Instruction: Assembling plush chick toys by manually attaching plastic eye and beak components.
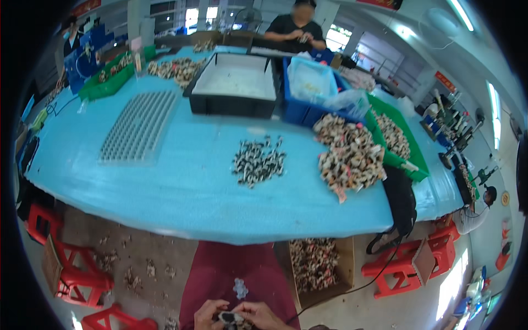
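Observation:
Low in the view, over my lap, my left hand (208,314) and my right hand (262,315) are closed on a small fuzzy black-and-white piece (233,318). The fingers of both hands meet at its upper side, and its lower part is cut off by the picture's edge. A little cluster of clear plastic bits (240,288) rests on my dark red clothing just beyond the hands. On the table ahead lies a loose heap of small black-and-white parts (257,161). Right of that is a larger mound of brown, white and black fuzzy pieces (352,157).
A clear tray with rows of cups (137,126) lies on the blue-covered table (181,187). Behind stand a black bin (231,108) and a blue crate (308,113). A cardboard box (347,269) of fuzzy pieces sits by my right leg. Red stools (82,275) flank me. A person (297,30) sits opposite.

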{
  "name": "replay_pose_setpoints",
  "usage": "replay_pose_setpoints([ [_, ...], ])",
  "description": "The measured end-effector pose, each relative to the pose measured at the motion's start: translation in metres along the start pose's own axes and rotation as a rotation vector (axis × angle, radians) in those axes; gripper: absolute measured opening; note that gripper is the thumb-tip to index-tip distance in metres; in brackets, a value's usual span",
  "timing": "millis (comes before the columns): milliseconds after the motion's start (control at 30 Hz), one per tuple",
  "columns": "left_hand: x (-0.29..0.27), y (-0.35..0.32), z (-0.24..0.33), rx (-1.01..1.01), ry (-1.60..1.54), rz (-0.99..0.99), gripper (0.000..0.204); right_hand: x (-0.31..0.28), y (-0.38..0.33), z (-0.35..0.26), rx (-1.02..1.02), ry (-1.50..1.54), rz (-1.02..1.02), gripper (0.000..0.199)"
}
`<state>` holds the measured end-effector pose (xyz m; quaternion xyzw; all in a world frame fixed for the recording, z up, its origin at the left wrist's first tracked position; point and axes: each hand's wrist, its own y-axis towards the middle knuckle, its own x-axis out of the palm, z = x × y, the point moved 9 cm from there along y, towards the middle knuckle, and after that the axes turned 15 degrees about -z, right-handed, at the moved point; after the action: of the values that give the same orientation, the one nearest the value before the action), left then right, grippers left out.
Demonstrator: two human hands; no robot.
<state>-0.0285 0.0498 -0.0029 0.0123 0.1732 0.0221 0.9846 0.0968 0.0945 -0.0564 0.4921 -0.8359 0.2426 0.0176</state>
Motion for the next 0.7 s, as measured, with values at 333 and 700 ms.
replay_pose_setpoints([
  [333, 0.031, 0.01, -0.025, 0.019, -0.008, -0.362, 0.025, -0.003, -0.004, 0.056, 0.101, 0.45, -0.06, 0.006],
  [700, 0.033, 0.005, -0.054, -0.254, -0.214, -0.276, 0.019, -0.008, 0.003, 0.048, -0.029, 0.379, -0.114, 0.016],
])
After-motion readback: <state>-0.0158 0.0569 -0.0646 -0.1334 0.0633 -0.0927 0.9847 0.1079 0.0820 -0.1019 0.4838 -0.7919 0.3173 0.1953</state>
